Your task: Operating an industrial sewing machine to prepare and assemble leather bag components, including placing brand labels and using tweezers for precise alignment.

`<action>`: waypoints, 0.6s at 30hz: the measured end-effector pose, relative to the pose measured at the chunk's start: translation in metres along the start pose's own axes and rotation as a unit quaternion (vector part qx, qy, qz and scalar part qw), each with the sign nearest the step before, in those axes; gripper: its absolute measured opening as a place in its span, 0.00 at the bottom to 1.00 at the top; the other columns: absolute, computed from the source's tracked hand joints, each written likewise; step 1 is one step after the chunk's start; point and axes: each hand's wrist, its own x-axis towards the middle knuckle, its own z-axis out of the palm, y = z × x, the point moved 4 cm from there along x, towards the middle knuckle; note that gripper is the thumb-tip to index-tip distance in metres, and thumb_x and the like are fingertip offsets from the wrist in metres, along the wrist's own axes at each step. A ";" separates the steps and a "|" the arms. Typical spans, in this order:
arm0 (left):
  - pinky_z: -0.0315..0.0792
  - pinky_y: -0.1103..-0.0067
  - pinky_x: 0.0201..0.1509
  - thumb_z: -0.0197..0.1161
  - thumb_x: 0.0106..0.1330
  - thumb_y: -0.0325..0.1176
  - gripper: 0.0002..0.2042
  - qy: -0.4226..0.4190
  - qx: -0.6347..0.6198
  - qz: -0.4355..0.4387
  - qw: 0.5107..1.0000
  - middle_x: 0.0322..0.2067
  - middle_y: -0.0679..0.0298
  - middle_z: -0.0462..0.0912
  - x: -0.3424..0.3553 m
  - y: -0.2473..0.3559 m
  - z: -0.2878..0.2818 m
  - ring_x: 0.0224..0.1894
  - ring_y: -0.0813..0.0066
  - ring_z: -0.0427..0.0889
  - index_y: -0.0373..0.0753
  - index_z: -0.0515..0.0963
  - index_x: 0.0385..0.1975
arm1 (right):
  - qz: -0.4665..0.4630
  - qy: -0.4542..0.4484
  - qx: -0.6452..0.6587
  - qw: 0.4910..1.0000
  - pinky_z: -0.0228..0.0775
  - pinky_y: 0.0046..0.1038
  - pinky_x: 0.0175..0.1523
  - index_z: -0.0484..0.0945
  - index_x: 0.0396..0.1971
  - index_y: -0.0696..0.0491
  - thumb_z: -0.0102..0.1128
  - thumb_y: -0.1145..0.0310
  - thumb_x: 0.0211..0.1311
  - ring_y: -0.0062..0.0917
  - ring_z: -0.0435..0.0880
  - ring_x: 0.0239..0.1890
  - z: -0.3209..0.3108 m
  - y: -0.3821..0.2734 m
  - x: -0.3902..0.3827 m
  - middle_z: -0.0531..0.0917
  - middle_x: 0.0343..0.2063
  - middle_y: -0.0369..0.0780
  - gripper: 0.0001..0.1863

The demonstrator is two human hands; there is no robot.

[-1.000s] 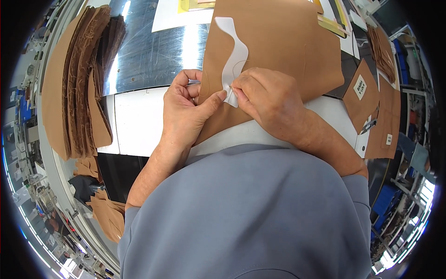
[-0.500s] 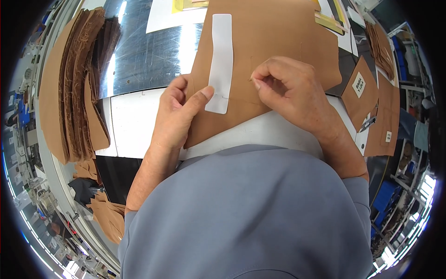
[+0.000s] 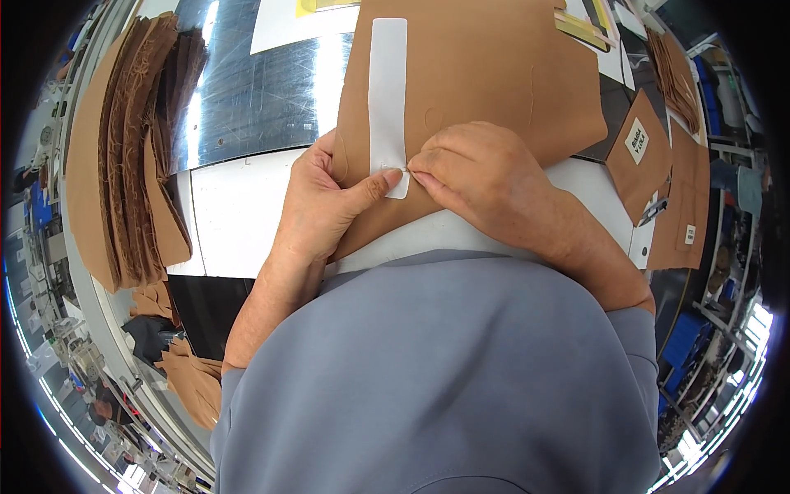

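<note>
A large brown panel (image 3: 469,66) lies under my hands at the centre, overhanging the steel plate and white table edge. A straight white strip (image 3: 387,90) runs lengthwise on its left part. My left hand (image 3: 329,198) is closed on the panel's left edge, fingers curled under it, thumb pressing the strip's lower end. Beside that thumb, my right hand (image 3: 469,173) pinches something small and thin at the strip's right edge, too small to make out. Fine loose threads or marks show on the panel.
Thick stacked brown pieces (image 3: 123,156) stand left of the steel plate (image 3: 239,90). Labelled brown pieces (image 3: 640,185) and a small metal tool (image 3: 652,211) lie at right. Yellow-edged templates (image 3: 584,31) sit behind. Brown scraps (image 3: 185,379) lie lower left. Shelving fills the right rim.
The strip, wavy a second ago, now lies straight. My right hand moved off to the right half a second ago and is back at the strip's lower end.
</note>
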 end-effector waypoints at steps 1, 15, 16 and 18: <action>0.82 0.78 0.49 0.75 0.60 0.24 0.21 -0.004 0.002 0.005 1.000 0.42 0.57 0.87 0.000 0.001 0.000 0.44 0.75 0.87 0.33 0.77 0.53 | 0.000 0.000 0.001 1.000 0.76 0.34 0.38 0.82 0.31 0.57 0.69 0.74 0.55 0.34 0.83 0.32 0.000 -0.001 0.001 0.82 0.29 0.40 0.06; 0.82 0.78 0.51 0.72 0.61 0.21 0.22 0.019 0.060 0.011 0.998 0.44 0.58 0.87 -0.004 0.007 0.004 0.45 0.77 0.86 0.32 0.75 0.55 | -0.055 -0.011 -0.057 0.997 0.69 0.31 0.33 0.75 0.23 0.54 0.61 0.75 0.50 0.29 0.77 0.27 0.007 -0.001 0.001 0.74 0.23 0.38 0.03; 0.81 0.78 0.52 0.72 0.62 0.21 0.21 0.023 0.071 0.017 0.997 0.44 0.58 0.87 -0.004 0.008 0.005 0.46 0.77 0.86 0.32 0.75 0.55 | -0.054 -0.011 -0.057 0.997 0.69 0.31 0.33 0.75 0.23 0.54 0.61 0.75 0.50 0.29 0.77 0.27 0.006 0.000 0.001 0.74 0.23 0.38 0.03; 0.81 0.78 0.52 0.72 0.62 0.21 0.21 0.024 0.065 0.019 0.997 0.45 0.58 0.86 -0.005 0.008 0.006 0.46 0.77 0.86 0.32 0.74 0.55 | -0.048 -0.021 -0.079 0.995 0.69 0.32 0.32 0.76 0.24 0.54 0.63 0.75 0.48 0.30 0.78 0.27 0.003 0.001 0.001 0.75 0.24 0.38 0.04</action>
